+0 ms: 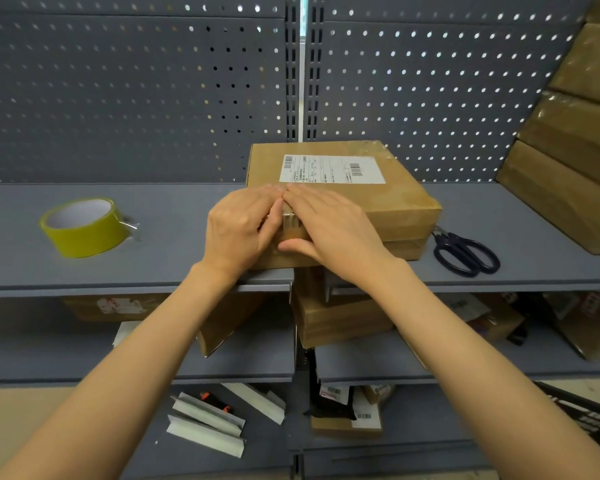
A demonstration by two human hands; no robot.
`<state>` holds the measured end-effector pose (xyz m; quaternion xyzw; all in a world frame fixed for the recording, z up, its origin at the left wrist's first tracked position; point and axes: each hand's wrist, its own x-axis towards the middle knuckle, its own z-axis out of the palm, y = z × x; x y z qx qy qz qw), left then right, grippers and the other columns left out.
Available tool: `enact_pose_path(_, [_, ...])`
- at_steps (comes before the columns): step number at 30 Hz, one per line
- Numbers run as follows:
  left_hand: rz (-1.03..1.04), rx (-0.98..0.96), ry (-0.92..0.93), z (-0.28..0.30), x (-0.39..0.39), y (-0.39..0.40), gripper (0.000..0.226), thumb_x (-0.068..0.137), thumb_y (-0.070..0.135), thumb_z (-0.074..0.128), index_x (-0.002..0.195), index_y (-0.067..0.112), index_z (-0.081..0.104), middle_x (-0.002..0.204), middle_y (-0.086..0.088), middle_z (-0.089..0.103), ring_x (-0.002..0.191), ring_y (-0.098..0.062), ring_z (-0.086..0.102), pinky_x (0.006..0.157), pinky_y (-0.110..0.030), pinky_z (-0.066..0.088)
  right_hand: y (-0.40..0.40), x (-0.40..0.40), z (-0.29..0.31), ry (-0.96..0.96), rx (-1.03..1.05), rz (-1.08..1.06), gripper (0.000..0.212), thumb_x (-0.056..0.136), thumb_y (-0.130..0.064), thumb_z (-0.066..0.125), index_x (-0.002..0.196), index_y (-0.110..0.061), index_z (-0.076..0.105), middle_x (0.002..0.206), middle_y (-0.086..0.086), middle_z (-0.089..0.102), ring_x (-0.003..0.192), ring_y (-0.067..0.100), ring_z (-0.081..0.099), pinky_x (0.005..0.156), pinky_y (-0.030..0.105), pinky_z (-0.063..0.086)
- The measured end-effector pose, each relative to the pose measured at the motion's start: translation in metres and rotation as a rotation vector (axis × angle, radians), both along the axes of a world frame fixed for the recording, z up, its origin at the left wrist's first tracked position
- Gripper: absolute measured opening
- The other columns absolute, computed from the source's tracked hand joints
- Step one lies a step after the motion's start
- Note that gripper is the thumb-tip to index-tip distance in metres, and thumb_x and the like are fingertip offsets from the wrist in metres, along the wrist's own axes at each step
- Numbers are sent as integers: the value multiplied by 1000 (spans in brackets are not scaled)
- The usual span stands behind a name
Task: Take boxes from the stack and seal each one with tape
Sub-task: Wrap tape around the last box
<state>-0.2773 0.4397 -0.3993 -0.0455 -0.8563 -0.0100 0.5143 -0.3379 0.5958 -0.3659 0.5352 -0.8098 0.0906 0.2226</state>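
The box [340, 199] lies on the shelf [153, 268], its near edge overhanging. Left hand [238, 230] and right hand [329, 225] press flat, straight fingers [305, 195] on its taped near corner. Uneven pressing may crease the tape or tip the box forward. The tape roll [85, 226] sits well left of the box, scissors [465, 252] just right.

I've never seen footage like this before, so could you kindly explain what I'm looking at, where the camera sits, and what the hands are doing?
There is no machine here: a person wears a camera on the head, looking down at their own arms. The left hand and right hand press flat on a cardboard box at its near edge, over a strip of tape. The box sits on a grey shelf. A roll of yellow tape lies to the left, black scissors to the right, and stacked boxes at far right.
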Motion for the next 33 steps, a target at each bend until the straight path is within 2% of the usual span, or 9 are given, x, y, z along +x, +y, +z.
enact_pose_path(3, [-12,66,-76,1,4,4,45,104,29,35,107,2,70,107,-12,71,103,-26,67,93,-30,45,3,2,4,-28,29,9,76,87,-53,58,146,-12,33,151,4,37,141,17,31,114,27,19])
enact_pose_path(7, [-58,566,-151,2,14,24,40,99,34,41,121,8,63,133,-7,57,133,-19,42,112,-32,28,9,4,7,-184,-88,-12,69,92,-55,47,147,-15,34,152,1,35,141,14,28,115,26,15])
enact_pose_path(12, [-79,1413,-87,22,8,39,48,97,42,49,136,15,46,138,0,50,125,-14,46,106,-31,38,37,-20,6,-293,-490,-348,48,98,-40,44,138,-13,48,146,5,44,139,22,33,116,38,19])
enact_pose_path(14, [-102,1564,-153,24,1,36,50,94,42,53,135,14,48,132,-2,55,118,-17,53,94,-30,45,51,-32,5,-399,-556,-474,51,97,-37,45,141,-12,43,147,7,41,138,25,32,114,40,22])
enact_pose_path(17, [-155,1567,-224,22,-1,34,41,93,31,56,131,15,53,121,-3,63,101,-14,60,72,-23,44,68,-41,3,-661,-621,-566,62,95,-39,50,147,-11,31,150,6,36,138,25,32,112,42,27])
enact_pose_path(19, [-193,1563,-243,23,1,33,44,96,28,53,139,18,47,128,-2,60,104,-14,59,78,-23,44,75,-45,1,-880,-734,-523,66,93,-41,54,148,-12,30,145,2,41,132,22,38,103,35,34])
enact_pose_path(22, [-213,1580,-264,27,2,32,58,98,26,50,150,22,27,144,1,45,118,-14,49,94,-27,38,76,-52,-2,-1123,-888,-410,57,91,-36,60,141,-14,43,119,-9,53,99,5,51,79,20,39])
enact_pose_path(28, [-247,1556,-231,31,6,37,56,98,19,47,150,24,27,143,2,44,114,-13,50,90,-23,40,75,-50,-4,-1154,-970,-328,44,94,-30,58,135,-16,49,89,-23,49,79,-4,50,66,13,41])
enact_pose_path(33, [-274,1465,-155,26,16,47,54,99,13,45,149,22,28,133,8,46,108,-3,52,82,-10,43,84,-41,-1,-1050,-984,-283,54,94,-33,57,143,-17,40,105,-22,51,95,-6,51,82,15,40])
